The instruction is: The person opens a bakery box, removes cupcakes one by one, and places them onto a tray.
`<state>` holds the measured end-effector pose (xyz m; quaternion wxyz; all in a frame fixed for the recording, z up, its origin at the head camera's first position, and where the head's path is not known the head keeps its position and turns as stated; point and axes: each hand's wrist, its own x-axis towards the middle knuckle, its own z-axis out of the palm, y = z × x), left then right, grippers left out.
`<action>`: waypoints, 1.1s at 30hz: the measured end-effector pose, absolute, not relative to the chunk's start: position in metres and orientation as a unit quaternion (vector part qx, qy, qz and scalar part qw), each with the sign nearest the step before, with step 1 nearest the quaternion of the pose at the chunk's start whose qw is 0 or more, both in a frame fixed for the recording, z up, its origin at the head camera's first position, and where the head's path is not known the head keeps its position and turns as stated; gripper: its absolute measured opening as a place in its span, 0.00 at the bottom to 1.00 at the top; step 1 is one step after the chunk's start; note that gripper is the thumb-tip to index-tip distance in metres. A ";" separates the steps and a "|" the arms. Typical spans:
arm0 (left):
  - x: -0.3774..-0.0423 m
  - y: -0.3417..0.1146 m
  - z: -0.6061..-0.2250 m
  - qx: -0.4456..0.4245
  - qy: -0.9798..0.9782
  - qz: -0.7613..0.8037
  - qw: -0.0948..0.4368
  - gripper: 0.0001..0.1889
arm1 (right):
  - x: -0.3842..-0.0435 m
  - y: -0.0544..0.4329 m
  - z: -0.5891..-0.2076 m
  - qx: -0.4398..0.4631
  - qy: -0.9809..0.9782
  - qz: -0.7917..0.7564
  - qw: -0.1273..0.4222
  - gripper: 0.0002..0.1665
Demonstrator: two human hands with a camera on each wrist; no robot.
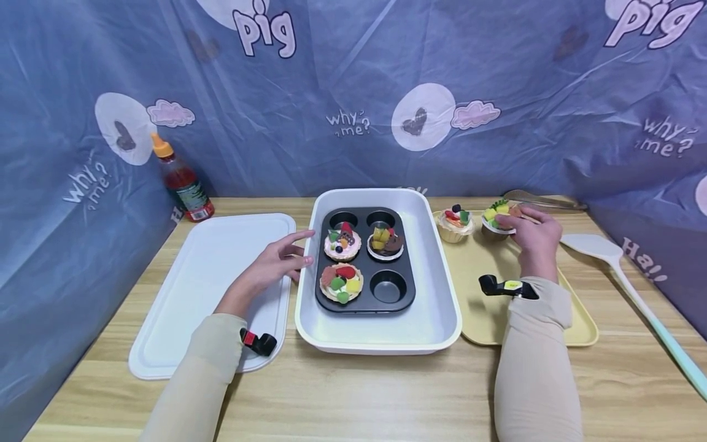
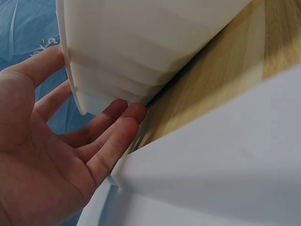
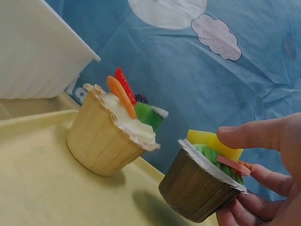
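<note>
My right hand (image 1: 538,236) pinches a brown-cupped cupcake (image 3: 200,179) topped with green cream and yellow cubes, thumb over its topping and fingers round the side. A dark shadow lies on the yellow tray (image 1: 480,307) by it. Left of this stands a cream-coloured cupcake (image 3: 113,129) with red, orange and green pieces. At the white bin (image 1: 381,347), my left hand (image 1: 273,264) has loosely extended fingers at the outer side wall and rim. Inside the bin sits a black muffin pan (image 1: 364,304) holding a pink-topped cupcake (image 1: 342,245), a chocolate-topped cupcake (image 1: 386,244) and a fruit-topped tart (image 1: 340,283).
A white tray (image 1: 193,313) lies under my left forearm. Behind it, a red sauce bottle (image 1: 186,187) stands against the blue curtain (image 1: 309,153). On the right lie a long-handled spatula (image 1: 635,282) and a metal utensil (image 1: 544,199) near the back edge.
</note>
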<state>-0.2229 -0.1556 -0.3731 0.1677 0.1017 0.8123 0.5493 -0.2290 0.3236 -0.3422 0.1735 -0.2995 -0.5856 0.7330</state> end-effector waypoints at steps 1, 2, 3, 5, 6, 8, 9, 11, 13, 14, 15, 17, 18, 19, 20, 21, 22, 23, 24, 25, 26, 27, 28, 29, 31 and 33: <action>-0.223 -0.156 -0.373 0.101 0.813 0.549 0.168 0.34 | -0.229 0.325 -0.343 -0.305 -0.585 0.732 0.172 0.27; -0.223 -0.156 -0.373 0.101 0.813 0.548 0.169 0.34 | -0.229 0.326 -0.343 -0.309 -0.585 0.731 0.170 0.26; -0.223 -0.156 -0.373 0.099 0.814 0.547 0.169 0.34 | -0.229 0.327 -0.344 -0.311 -0.585 0.730 0.169 0.26; -0.224 -0.156 -0.373 0.097 0.815 0.545 0.169 0.34 | -0.228 0.327 -0.345 -0.313 -0.589 0.727 0.165 0.26; -0.224 -0.156 -0.373 0.098 0.816 0.544 0.169 0.33 | -0.227 0.328 -0.345 -0.316 -0.592 0.724 0.162 0.27; -0.224 -0.156 -0.373 0.101 0.817 0.542 0.169 0.34 | -0.226 0.328 -0.346 -0.317 -0.591 0.723 0.162 0.27; -0.223 -0.157 -0.373 0.102 0.817 0.542 0.169 0.34 | -0.225 0.328 -0.347 -0.318 -0.590 0.724 0.162 0.27; -0.223 -0.157 -0.373 0.103 0.817 0.542 0.169 0.34 | -0.223 0.328 -0.348 -0.320 -0.588 0.724 0.165 0.26; -0.223 -0.157 -0.374 0.104 0.817 0.541 0.168 0.34 | -0.223 0.328 -0.349 -0.317 -0.588 0.725 0.169 0.25; -0.223 -0.157 -0.373 0.103 0.817 0.541 0.168 0.33 | -0.223 0.328 -0.350 -0.316 -0.590 0.723 0.170 0.25; -0.223 -0.157 -0.373 0.102 0.817 0.542 0.169 0.33 | -0.223 0.328 -0.351 -0.315 -0.594 0.720 0.171 0.25; -0.223 -0.156 -0.373 0.100 0.817 0.543 0.168 0.33 | -0.224 0.328 -0.352 -0.315 -0.600 0.715 0.170 0.25; -0.223 -0.156 -0.374 0.099 0.817 0.543 0.168 0.33 | -0.224 0.328 -0.353 -0.315 -0.604 0.712 0.169 0.25; -0.222 -0.156 -0.374 0.099 0.816 0.544 0.168 0.33 | -0.225 0.328 -0.354 -0.317 -0.607 0.709 0.168 0.25; -0.222 -0.156 -0.374 0.099 0.816 0.544 0.168 0.33 | -0.225 0.328 -0.354 -0.319 -0.610 0.706 0.167 0.25; -0.222 -0.156 -0.373 0.098 0.816 0.544 0.168 0.33 | -0.225 0.328 -0.354 -0.320 -0.610 0.706 0.165 0.25; -0.222 -0.156 -0.373 0.098 0.816 0.544 0.168 0.33 | -0.226 0.329 -0.354 -0.320 -0.611 0.705 0.165 0.25; -0.222 -0.156 -0.373 0.097 0.816 0.544 0.168 0.33 | -0.226 0.329 -0.354 -0.322 -0.613 0.703 0.163 0.25; -0.222 -0.156 -0.373 0.097 0.816 0.544 0.169 0.33 | -0.226 0.329 -0.353 -0.324 -0.616 0.699 0.161 0.25; -0.222 -0.156 -0.373 0.097 0.816 0.544 0.169 0.33 | -0.226 0.329 -0.353 -0.327 -0.618 0.697 0.160 0.24; -0.222 -0.156 -0.373 0.097 0.816 0.544 0.170 0.33 | -0.226 0.329 -0.352 -0.328 -0.620 0.695 0.159 0.24; -0.222 -0.156 -0.373 0.097 0.816 0.544 0.170 0.33 | -0.225 0.329 -0.351 -0.328 -0.620 0.695 0.159 0.24; -0.222 -0.156 -0.373 0.098 0.816 0.544 0.170 0.33 | -0.225 0.328 -0.350 -0.329 -0.620 0.695 0.158 0.24; -0.222 -0.156 -0.373 0.098 0.815 0.545 0.171 0.33 | -0.225 0.328 -0.350 -0.329 -0.620 0.695 0.157 0.25; -0.223 -0.156 -0.373 0.099 0.815 0.545 0.171 0.33 | -0.225 0.328 -0.348 -0.330 -0.615 0.698 0.159 0.25; -0.223 -0.156 -0.373 0.099 0.816 0.544 0.170 0.33 | -0.224 0.329 -0.346 -0.336 -0.617 0.694 0.157 0.26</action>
